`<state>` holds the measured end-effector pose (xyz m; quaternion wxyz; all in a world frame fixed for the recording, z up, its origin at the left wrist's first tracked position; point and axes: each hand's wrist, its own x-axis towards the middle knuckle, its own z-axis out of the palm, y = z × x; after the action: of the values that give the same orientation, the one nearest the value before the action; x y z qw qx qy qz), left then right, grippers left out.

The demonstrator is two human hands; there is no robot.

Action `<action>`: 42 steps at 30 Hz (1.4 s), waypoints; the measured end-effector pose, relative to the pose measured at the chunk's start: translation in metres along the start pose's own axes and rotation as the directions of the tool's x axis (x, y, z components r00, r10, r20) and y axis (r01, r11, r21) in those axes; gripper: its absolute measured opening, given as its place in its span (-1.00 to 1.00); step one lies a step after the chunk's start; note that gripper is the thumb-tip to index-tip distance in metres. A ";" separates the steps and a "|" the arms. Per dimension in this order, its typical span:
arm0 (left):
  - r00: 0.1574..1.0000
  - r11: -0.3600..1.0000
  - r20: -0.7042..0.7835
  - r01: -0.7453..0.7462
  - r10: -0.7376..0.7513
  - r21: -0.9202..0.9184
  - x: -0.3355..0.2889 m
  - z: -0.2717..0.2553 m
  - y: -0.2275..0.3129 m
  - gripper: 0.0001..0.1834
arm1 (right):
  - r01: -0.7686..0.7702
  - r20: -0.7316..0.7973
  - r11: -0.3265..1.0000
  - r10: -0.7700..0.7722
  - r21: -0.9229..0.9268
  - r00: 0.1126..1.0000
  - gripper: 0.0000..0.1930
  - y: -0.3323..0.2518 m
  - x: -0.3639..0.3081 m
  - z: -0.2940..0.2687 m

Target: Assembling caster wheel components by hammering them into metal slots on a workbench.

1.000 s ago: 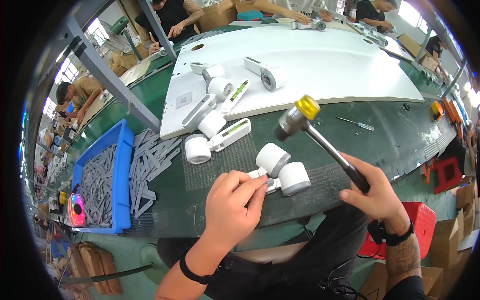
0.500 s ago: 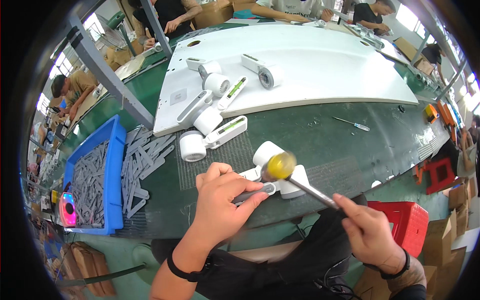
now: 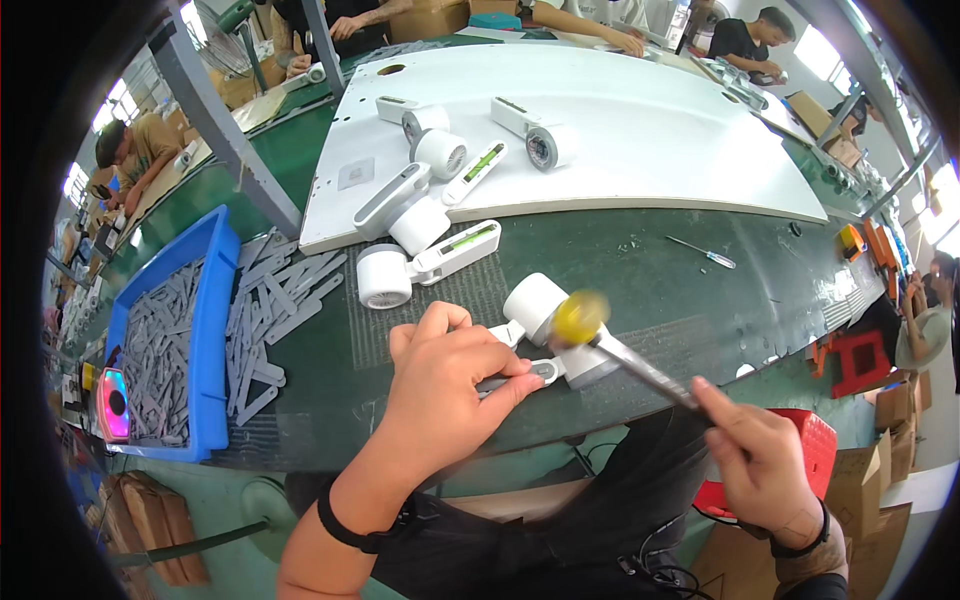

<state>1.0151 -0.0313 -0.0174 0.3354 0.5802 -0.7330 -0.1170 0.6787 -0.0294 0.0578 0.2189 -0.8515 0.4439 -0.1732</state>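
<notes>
My left hand [image 3: 440,380] pinches a grey handle end of a white handheld fan [image 3: 592,368], resting on the dark green table [image 3: 640,240]. A second white fan [image 3: 535,302] lies just beyond it, its handle partly behind my fingers. In my right hand [image 3: 755,455] is a mallet [image 3: 645,368], gripped by its shaft. Its yellow head is blurred by motion and overlaps both fan heads; whether it touches either one I cannot tell.
A blue bin [image 3: 222,330] holds many grey strips, with more strips [image 3: 275,310] beside it. Further white fans [image 3: 385,275] lie on the table and the white board [image 3: 650,130]. A screwdriver [image 3: 702,252] lies right. A red stool [image 3: 815,450] stands below. People work across the table.
The mallet head has shifted slightly up and to the right, away from my left fingers. My right hand has moved a little right with it. My left hand keeps its pinch on the fan.
</notes>
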 end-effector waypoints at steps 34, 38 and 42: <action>0.989 0.984 -0.024 0.140 -0.144 -0.111 -0.032 -0.003 -0.036 -0.59 | 0.201 0.047 0.979 -0.202 0.030 0.978 -0.38 -0.023 0.040 0.037; 0.990 0.984 -0.040 0.132 -0.137 -0.119 -0.032 -0.004 -0.036 -0.57 | 0.190 0.157 0.981 -0.182 -0.033 0.971 -0.38 -0.025 0.042 0.038; 0.991 0.996 -0.107 0.076 -0.080 -0.046 -0.035 -0.008 -0.024 -0.61 | 0.204 0.071 0.979 -0.205 0.014 0.976 -0.44 -0.018 0.036 0.032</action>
<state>1.0424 -0.0045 -0.0375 0.3819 0.6068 -0.6878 -0.1134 0.7262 -0.0438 0.0436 0.2188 -0.8976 0.3452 -0.1655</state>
